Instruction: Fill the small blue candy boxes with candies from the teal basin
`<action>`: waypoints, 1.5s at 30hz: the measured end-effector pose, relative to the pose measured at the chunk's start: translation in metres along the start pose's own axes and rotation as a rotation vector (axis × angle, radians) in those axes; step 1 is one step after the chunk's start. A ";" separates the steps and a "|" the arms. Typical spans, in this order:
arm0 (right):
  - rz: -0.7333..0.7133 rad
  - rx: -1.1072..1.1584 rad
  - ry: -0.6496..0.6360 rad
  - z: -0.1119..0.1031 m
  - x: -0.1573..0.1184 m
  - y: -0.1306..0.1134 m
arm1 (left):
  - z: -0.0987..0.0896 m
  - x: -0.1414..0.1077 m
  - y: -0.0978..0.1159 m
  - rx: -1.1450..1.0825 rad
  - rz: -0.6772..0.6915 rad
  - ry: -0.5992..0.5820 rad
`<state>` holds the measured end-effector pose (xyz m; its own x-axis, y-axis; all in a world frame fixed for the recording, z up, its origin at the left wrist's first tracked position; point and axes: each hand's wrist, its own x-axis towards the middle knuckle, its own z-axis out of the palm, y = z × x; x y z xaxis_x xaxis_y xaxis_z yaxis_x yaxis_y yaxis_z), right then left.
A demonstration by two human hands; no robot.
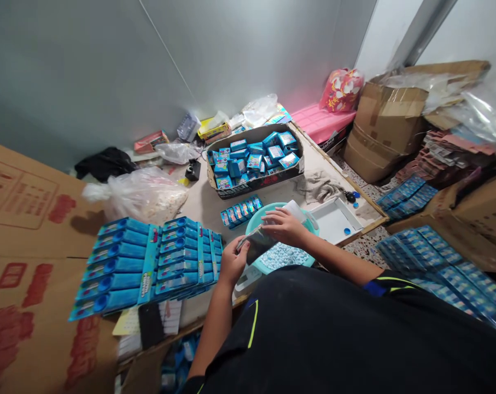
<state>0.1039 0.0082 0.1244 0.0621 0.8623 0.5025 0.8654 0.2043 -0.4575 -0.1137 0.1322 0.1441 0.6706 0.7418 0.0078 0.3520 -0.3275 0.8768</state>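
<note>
My left hand (232, 261) is closed on the near-left end of a dark grey, shiny flat piece (259, 244); its exact kind is unclear. Over the far end of that piece my right hand (286, 227) is bent, fingers pressed along its top edge. Beneath both hands stands a turquoise basin (254, 221), holding many small pale-blue pellets (281, 257). Something white (296, 210) sticks up just beyond my right fingers at the basin's far rim. A row of small blue shiny boxes (242, 212) lies behind the basin.
A long carton (256, 185) full of blue packs stands at the back. Stacked blue blister packs (124, 268) fill the left. A white tray (333, 216), a grey cloth (319, 187) and blue caps are at right. Big cardboard boxes (381, 131) flank the table (204, 205).
</note>
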 end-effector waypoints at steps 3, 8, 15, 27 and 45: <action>-0.004 -0.014 0.035 0.001 -0.001 -0.005 | -0.002 -0.002 0.001 0.042 0.058 0.017; 0.067 -0.044 0.059 -0.002 0.003 -0.012 | -0.006 -0.001 0.007 0.147 0.230 -0.052; 0.059 -0.067 0.059 -0.004 0.000 -0.017 | -0.008 0.002 0.013 0.112 0.246 -0.076; 0.110 0.018 0.105 -0.009 -0.003 -0.030 | -0.006 -0.004 0.017 0.059 0.249 -0.068; 0.095 0.128 -0.063 -0.014 0.007 -0.040 | -0.013 -0.010 0.035 -0.329 -0.144 -0.163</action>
<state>0.0765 -0.0002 0.1567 0.1056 0.9073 0.4071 0.7867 0.1742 -0.5923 -0.1167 0.1209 0.1809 0.7339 0.6551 -0.1796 0.2396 -0.0022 0.9709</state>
